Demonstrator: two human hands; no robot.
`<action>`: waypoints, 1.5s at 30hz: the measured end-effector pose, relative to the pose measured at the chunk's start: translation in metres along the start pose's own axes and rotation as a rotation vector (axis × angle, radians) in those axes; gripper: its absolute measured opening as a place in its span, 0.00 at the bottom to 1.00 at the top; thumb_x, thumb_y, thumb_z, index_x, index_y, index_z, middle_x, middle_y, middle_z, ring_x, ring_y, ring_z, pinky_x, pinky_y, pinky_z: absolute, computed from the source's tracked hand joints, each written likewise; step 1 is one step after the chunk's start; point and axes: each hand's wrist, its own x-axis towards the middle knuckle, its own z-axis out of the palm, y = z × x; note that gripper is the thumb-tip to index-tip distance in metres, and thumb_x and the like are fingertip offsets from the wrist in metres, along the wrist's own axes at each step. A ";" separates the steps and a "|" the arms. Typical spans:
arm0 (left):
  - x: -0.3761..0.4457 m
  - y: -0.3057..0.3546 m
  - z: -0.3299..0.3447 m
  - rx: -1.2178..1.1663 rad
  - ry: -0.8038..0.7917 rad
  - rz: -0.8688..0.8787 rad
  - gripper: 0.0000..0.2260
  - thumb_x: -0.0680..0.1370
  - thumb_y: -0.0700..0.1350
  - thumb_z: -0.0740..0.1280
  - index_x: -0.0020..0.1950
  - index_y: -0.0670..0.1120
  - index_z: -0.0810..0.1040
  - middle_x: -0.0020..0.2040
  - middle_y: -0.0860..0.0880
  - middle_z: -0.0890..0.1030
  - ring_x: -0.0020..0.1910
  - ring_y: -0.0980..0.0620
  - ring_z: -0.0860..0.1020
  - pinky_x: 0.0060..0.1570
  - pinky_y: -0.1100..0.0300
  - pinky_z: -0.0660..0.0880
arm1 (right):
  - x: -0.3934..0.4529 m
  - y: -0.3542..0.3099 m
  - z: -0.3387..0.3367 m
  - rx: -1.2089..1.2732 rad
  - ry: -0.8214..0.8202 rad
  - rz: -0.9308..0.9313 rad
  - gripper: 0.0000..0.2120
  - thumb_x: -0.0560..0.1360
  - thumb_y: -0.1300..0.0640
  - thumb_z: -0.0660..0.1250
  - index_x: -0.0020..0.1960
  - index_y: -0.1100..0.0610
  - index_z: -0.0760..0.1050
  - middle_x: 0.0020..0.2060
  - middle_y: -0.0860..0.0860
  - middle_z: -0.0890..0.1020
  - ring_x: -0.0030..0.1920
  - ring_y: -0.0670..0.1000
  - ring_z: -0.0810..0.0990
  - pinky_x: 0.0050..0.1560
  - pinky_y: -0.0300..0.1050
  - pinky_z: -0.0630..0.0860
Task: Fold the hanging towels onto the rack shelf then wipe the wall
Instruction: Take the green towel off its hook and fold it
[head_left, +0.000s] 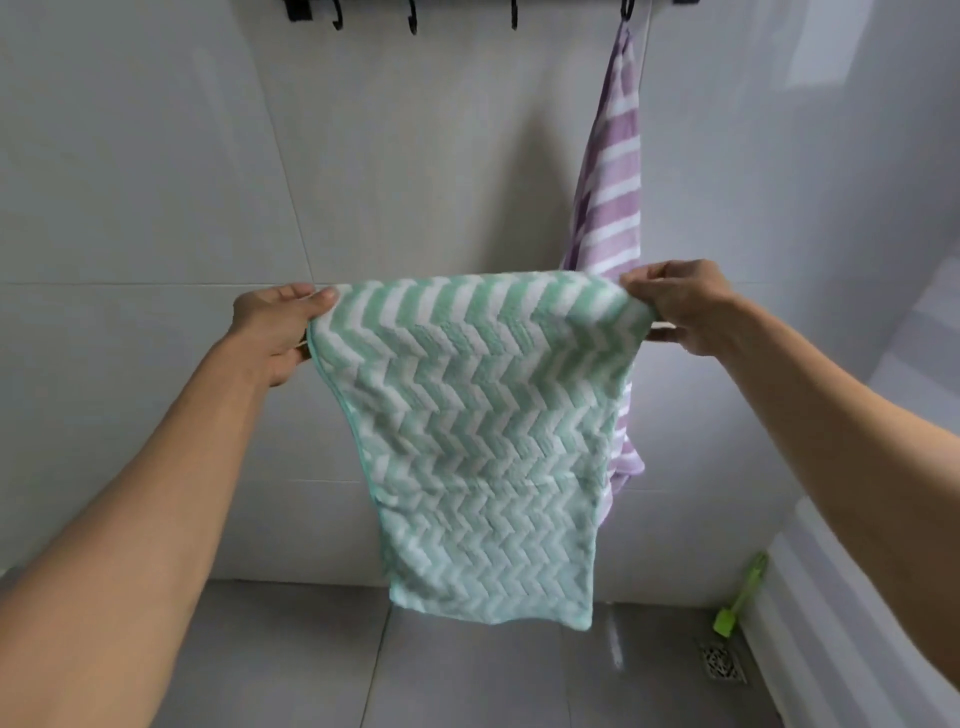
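While the rack (467, 6) along the top edge is cut off, showing only its black hooks, the shelf cannot be seen. At the left, the left hand (275, 332) reaches forward with the arm outstretched, thumb and curled fingers pinching the top left corner of the green towel (478, 441). That towel hangs folded in the air between both hands, in front of the tiled wall (156, 182). The right hand (685, 309) pinches its top right corner, fingertips hidden in cloth. Behind, a purple striped towel (615, 182) hangs from the rightmost hook, its lower part partly covered. A green brush (740, 597) leans in the floor's right corner near a drain (722, 662).
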 end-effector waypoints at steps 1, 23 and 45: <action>-0.001 0.000 0.000 0.030 -0.011 -0.012 0.10 0.74 0.41 0.76 0.51 0.47 0.77 0.51 0.46 0.84 0.42 0.53 0.83 0.37 0.58 0.80 | -0.002 0.003 0.000 -0.044 -0.011 0.010 0.06 0.75 0.58 0.75 0.42 0.55 0.79 0.39 0.52 0.82 0.38 0.51 0.82 0.40 0.47 0.81; -0.013 -0.016 0.004 0.236 0.021 -0.077 0.06 0.74 0.43 0.77 0.44 0.45 0.81 0.43 0.48 0.83 0.38 0.53 0.80 0.42 0.58 0.78 | -0.011 0.017 -0.010 -0.123 -0.083 0.127 0.05 0.72 0.59 0.78 0.46 0.57 0.84 0.43 0.52 0.85 0.44 0.53 0.82 0.49 0.51 0.80; -0.005 -0.029 0.006 1.011 0.027 0.243 0.08 0.76 0.37 0.73 0.54 0.39 0.85 0.49 0.41 0.82 0.45 0.45 0.76 0.44 0.58 0.69 | -0.013 0.025 -0.013 -0.573 -0.182 0.021 0.09 0.69 0.58 0.80 0.47 0.57 0.84 0.41 0.52 0.84 0.40 0.48 0.79 0.36 0.43 0.78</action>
